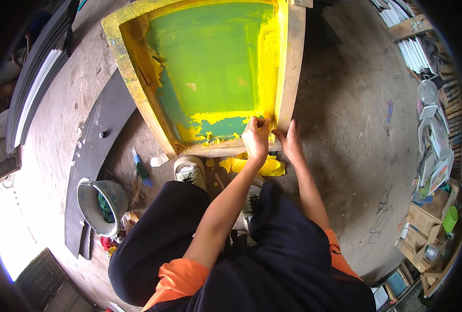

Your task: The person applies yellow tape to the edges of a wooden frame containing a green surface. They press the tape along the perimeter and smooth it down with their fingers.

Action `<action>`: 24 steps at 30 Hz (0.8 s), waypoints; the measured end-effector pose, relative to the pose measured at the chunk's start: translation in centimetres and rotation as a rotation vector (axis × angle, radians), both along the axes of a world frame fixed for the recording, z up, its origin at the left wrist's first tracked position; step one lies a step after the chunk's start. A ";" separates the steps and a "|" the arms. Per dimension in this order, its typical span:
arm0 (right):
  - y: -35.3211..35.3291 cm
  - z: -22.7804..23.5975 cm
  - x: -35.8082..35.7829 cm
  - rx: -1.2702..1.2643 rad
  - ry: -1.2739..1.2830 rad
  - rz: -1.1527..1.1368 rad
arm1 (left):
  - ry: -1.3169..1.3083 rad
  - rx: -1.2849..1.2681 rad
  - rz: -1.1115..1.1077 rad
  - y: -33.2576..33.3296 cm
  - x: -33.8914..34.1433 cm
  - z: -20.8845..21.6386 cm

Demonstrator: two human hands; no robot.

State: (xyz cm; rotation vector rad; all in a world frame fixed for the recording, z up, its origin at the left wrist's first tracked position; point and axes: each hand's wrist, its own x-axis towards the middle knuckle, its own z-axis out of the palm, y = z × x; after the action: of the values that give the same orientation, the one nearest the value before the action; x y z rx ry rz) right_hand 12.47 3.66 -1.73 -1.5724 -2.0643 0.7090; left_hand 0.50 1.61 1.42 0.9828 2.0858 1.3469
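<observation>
A wooden screen-printing frame (292,67) with green mesh (210,62) stands tilted in front of me. Yellow film or paint (269,62) coats its inner edges, ragged and peeling along the bottom. At the lower right corner, my left hand (255,140) has its fingers curled together against the yellow layer; what they pinch is hidden. My right hand (292,143) grips the frame's right rail beside it, thumb on the near face and fingers along the outer side. Crumpled yellow pieces (270,167) lie on the floor under the bottom rail.
A grey bucket (119,195) with dark green cloth tips at the left. Near it lie a blue-handled tool (141,169), a small white bottle (159,160) and a long dark board (98,138). Shelves with boxes (423,221) and stacked frames line the right.
</observation>
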 end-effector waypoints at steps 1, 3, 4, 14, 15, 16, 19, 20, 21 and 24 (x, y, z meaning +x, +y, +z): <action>-0.1 -0.2 0.0 0.008 0.006 0.000 | -0.026 -0.029 -0.043 0.0 -0.5 -0.1; -0.2 -0.4 0.0 0.026 0.017 -0.002 | 0.056 -0.036 -0.178 -0.1 -2.1 -0.2; -0.2 -0.7 0.1 0.070 -0.022 -0.015 | 0.126 0.009 -0.286 -0.2 -3.2 -0.1; -0.4 8.4 -6.3 0.210 -0.250 0.059 | 0.931 -0.039 -1.229 -1.4 -17.8 4.4; 0.0 8.0 -7.0 0.273 -0.394 0.124 | 0.952 -0.023 -1.221 -1.0 -18.5 5.3; 0.4 7.6 -7.3 0.247 -0.479 0.146 | 0.972 -0.007 -1.213 -0.7 -18.9 5.9; 1.6 7.2 -8.0 0.214 -0.664 0.218 | 1.136 0.074 -1.136 -1.1 -19.1 5.8; 2.1 7.1 -8.4 0.152 -0.673 0.264 | 1.161 0.072 -1.135 -1.2 -19.0 5.4; 2.7 7.0 -8.7 0.089 -0.685 0.313 | 1.183 0.069 -1.131 -1.5 -18.8 4.6; 3.3 6.4 -9.1 0.026 -0.727 0.383 | 1.324 0.086 -1.111 -1.8 -17.9 2.8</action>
State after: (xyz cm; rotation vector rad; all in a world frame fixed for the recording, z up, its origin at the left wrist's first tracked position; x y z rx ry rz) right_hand 3.33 6.94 4.67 -1.5816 -2.9351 0.2230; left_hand -17.41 -0.17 4.27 2.9431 1.4263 0.0789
